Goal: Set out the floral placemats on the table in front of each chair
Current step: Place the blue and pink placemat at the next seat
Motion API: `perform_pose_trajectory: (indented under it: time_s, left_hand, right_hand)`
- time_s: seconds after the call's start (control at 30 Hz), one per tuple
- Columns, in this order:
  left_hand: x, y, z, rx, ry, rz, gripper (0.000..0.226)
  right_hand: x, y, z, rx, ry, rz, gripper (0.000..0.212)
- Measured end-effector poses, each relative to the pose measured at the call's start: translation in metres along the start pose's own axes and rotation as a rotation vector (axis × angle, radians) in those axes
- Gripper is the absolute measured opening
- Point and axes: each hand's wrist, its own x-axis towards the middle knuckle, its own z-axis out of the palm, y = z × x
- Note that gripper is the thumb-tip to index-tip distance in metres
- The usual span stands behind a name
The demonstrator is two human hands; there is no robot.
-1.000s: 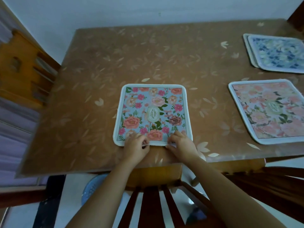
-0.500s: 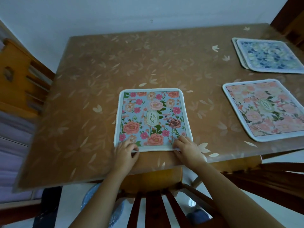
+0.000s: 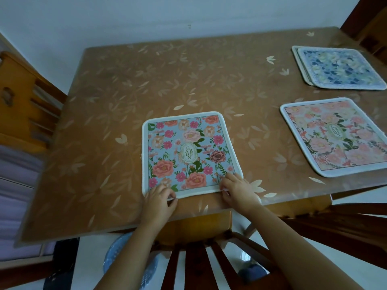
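Right, here's the GARDEN placemat (image 3: 188, 151), the blue one with pink and coral blooms, lying flat on the table (image 3: 125, 91) and squared up close to the near edge. Both hands are down at that mat's near border. The left hand (image 3: 159, 200) is at its near-left corner, fingers curled, pinching the white trim between thumb and fingertips. The right hand (image 3: 237, 189) sits on its near-right corner, fingers bent over the flowers and thumb tucked at the edge, gripping the border there. Just below that mat, past the table edge, the slatted back of a dark chair (image 3: 199, 264) lines up with it. Well off to the mat's right lies a pink placemat (image 3: 335, 137), also flat. Beyond that one, farther right and back, is a blue-and-white stack of placemats (image 3: 339, 69). Far to the mat's left stands a lighter wooden chair (image 3: 23, 101), beside the table.
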Motion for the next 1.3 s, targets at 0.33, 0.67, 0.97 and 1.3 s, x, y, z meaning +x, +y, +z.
perform_pose_trajectory:
  time_s: [0.33,0.67,0.97,1.3]
  left_hand:
    - [-0.011,-0.001,-0.006,-0.033,0.040,-0.054,0.009]
    - [-0.017,-0.005,-0.010,-0.006,0.068,-0.082,0.006]
    - [-0.018,-0.006,-0.009,-0.014,0.061,-0.081,0.006]
    - [-0.018,-0.006,-0.006,0.026,0.077,-0.056,0.003]
  right_hand:
    - [-0.003,0.000,-0.002,-0.007,-0.012,0.014,0.017]
    - [-0.008,0.000,0.001,-0.010,0.016,0.092,0.016]
    - [-0.010,-0.003,0.001,0.020,0.043,0.114,0.015]
    - [-0.010,-0.006,0.003,0.039,0.050,0.147,0.015]
